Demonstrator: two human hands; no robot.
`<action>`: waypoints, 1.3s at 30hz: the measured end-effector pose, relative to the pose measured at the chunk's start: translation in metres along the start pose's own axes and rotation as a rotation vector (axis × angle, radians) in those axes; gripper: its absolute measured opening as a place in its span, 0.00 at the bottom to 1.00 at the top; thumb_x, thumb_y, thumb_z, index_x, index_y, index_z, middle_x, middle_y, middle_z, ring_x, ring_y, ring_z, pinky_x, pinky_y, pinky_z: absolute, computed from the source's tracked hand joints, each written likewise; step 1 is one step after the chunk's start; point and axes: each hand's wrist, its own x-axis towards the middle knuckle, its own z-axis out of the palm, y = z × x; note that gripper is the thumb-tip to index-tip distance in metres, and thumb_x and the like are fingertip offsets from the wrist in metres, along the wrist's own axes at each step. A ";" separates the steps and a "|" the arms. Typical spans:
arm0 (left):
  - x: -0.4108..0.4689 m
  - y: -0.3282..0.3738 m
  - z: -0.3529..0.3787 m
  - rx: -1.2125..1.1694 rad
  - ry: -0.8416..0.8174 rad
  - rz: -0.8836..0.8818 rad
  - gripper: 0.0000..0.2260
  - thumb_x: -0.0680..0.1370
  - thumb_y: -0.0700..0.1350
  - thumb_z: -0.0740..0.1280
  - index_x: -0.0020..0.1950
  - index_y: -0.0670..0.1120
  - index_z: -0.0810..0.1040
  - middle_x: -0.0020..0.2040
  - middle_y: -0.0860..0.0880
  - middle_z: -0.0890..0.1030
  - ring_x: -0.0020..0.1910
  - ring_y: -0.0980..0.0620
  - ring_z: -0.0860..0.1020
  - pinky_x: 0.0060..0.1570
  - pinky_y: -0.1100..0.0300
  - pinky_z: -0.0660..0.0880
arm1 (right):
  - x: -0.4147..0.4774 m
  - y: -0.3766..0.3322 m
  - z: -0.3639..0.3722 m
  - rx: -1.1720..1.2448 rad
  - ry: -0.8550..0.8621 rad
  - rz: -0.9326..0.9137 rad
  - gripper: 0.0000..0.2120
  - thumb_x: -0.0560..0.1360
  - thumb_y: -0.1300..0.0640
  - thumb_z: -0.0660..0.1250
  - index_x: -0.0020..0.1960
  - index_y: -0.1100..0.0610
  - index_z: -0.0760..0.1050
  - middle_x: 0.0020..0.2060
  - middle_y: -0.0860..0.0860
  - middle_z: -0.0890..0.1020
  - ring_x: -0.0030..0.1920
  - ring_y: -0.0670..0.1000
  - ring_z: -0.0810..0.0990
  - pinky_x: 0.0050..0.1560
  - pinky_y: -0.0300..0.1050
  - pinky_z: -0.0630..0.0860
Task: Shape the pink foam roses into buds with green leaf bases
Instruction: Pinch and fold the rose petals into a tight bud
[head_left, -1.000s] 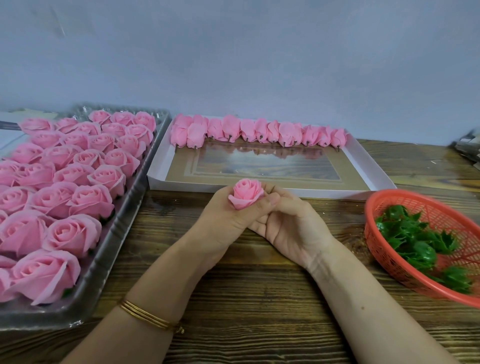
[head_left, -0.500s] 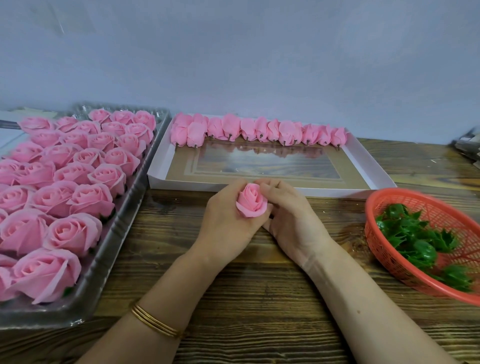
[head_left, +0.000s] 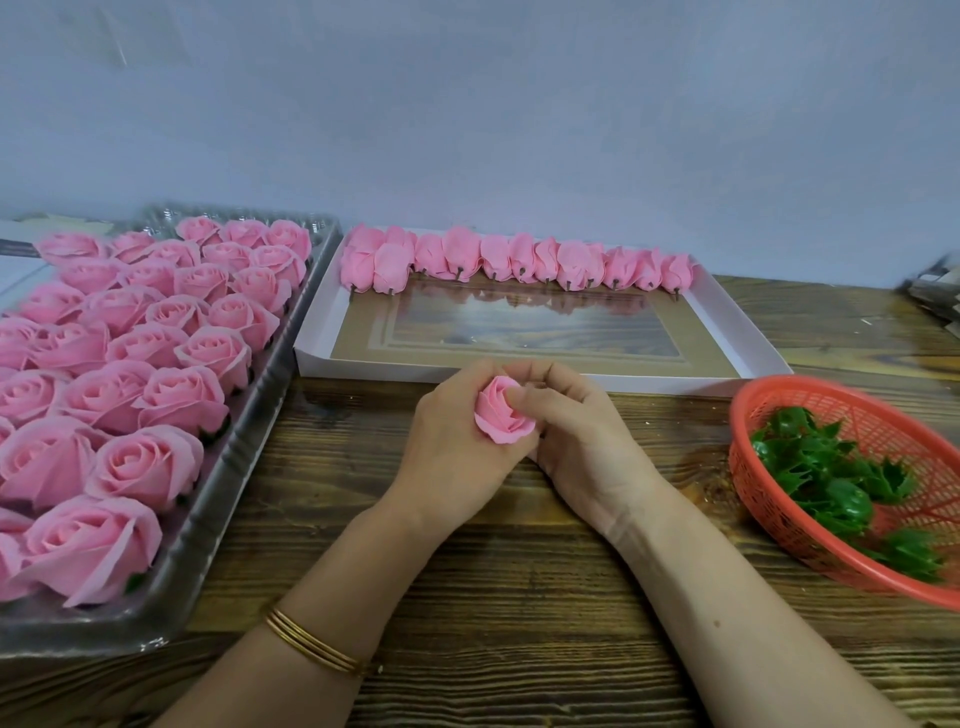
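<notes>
A pink foam rose (head_left: 503, 413) sits between both hands above the wooden table, its petals folded inward into a tight bud. My left hand (head_left: 452, 441) cups it from the left with curled fingers. My right hand (head_left: 576, 436) wraps it from the right, thumb pressing on the petals. Several open pink roses (head_left: 156, 332) fill a clear plastic tray on the left. A row of finished buds (head_left: 514, 260) lies along the far side of a white box lid (head_left: 748, 338). Green leaf bases (head_left: 826, 467) lie in an orange basket (head_left: 769, 400) on the right.
The wooden table (head_left: 519, 597) stretches toward me under my forearms. A gold bangle (head_left: 311, 644) circles my left wrist. A grey wall stands behind the trays. Some silvery object (head_left: 940, 296) shows at the far right edge.
The rose has turned from facing up to tilted toward me and sunk lower between the hands. My right thumb has come over onto its petals, and the bud looks tighter.
</notes>
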 end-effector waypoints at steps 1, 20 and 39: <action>0.001 -0.001 0.000 -0.010 0.012 -0.003 0.11 0.70 0.40 0.75 0.40 0.54 0.77 0.36 0.61 0.80 0.37 0.62 0.77 0.37 0.69 0.71 | 0.000 0.000 0.001 -0.004 -0.003 -0.001 0.20 0.65 0.62 0.72 0.55 0.66 0.76 0.42 0.57 0.81 0.42 0.52 0.80 0.44 0.42 0.78; 0.006 0.004 0.006 -0.520 0.183 -0.246 0.09 0.73 0.34 0.72 0.51 0.31 0.78 0.46 0.34 0.83 0.42 0.47 0.83 0.45 0.58 0.81 | 0.000 0.019 0.002 -0.428 0.041 -0.244 0.23 0.59 0.67 0.77 0.53 0.67 0.77 0.48 0.64 0.84 0.47 0.53 0.82 0.55 0.49 0.79; 0.008 0.012 -0.006 -0.604 -0.066 -0.215 0.09 0.67 0.38 0.74 0.43 0.36 0.79 0.37 0.38 0.77 0.39 0.43 0.74 0.42 0.53 0.73 | -0.002 0.009 -0.003 -0.156 -0.238 -0.129 0.20 0.72 0.78 0.62 0.38 0.56 0.82 0.28 0.47 0.79 0.34 0.42 0.77 0.43 0.35 0.75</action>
